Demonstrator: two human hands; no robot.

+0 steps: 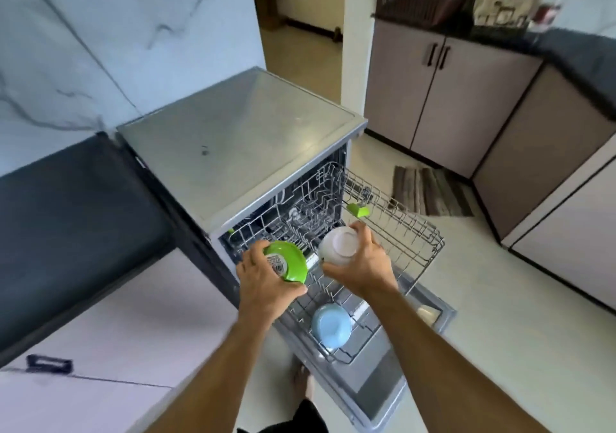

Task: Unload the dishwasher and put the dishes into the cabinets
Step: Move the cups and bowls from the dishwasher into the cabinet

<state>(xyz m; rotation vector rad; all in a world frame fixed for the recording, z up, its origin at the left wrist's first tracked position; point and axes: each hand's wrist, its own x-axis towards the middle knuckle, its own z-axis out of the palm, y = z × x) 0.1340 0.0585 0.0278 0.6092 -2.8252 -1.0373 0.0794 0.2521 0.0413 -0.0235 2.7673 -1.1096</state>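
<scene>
Head view: both of your hands are loaded above the pulled-out lower rack (416,232) of the open dishwasher (240,139). Your left hand (263,282) grips a green bowl (286,262) by its rim, base turned up so that the printed label shows; your right hand (363,266) wraps around a white bowl (340,244), likewise base up. The two bowls are close to each other but apart, over the rack's inner end, near the machine's mouth. A light blue bowl (330,326) sits inverted at the near corner of the rack, just above the lowered door (383,382), and a small green clip (358,211) is on the rack's far side; what lies deeper inside the machine is too dim to name.

The step in hand appears to be the lift-out. Raise both bowls straight up until they clear the tines, and keep them apart so that the rims do not knock. Tip each one over the rack first, since an upturned base may hold water. Mind the lowered door at your shins as you turn. The closed cabinets (443,99) stand across the floor, and with both hands full you will likely need to set one bowl on the dishwasher's top, or nest the two, to free fingers for a handle.
</scene>
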